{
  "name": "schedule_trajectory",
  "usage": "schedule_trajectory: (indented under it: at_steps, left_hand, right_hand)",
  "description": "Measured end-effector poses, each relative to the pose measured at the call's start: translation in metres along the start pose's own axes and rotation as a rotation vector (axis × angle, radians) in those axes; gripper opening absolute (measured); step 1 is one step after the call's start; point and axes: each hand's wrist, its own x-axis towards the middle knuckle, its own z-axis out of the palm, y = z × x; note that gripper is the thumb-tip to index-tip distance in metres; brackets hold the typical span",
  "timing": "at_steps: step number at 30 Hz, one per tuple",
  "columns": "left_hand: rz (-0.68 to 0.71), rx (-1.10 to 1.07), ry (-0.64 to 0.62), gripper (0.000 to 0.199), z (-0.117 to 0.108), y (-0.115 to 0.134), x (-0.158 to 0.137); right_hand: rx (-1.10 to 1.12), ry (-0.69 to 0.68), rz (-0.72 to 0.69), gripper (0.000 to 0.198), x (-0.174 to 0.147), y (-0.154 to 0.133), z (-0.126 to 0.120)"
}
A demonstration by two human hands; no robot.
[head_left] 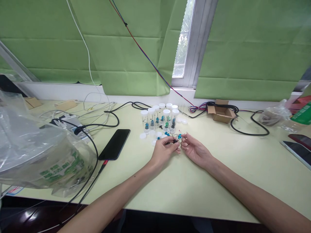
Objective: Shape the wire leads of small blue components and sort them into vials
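Both of my hands meet on the pale green table (184, 187) in front of a cluster of small clear vials (160, 118) with white caps, each holding blue or green parts. My left hand (163, 151) pinches a small dark component with thin wire leads. My right hand (194, 149) grips a small blue component (179, 136) at its fingertips, right against the left hand's fingers. Several loose white caps (152, 134) and blue parts lie on the table just beyond my fingers.
A black phone (115, 144) on a cable lies to the left. A large plastic bag (36, 152) fills the left edge. Black cables, a power strip (73, 127), an open cardboard box (220, 111), another bag (274, 116) and tablets (298, 147) sit around.
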Motion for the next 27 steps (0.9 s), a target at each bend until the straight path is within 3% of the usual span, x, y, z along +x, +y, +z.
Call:
schedule_trajectory:
  at_steps: [27]
  left_hand:
    - [0.065, 0.171, -0.064, 0.021, 0.0008, 0.0014, -0.0034]
  right_hand:
    - [-0.143, 0.134, 0.013, 0.035, -0.0025, -0.0032, 0.0070]
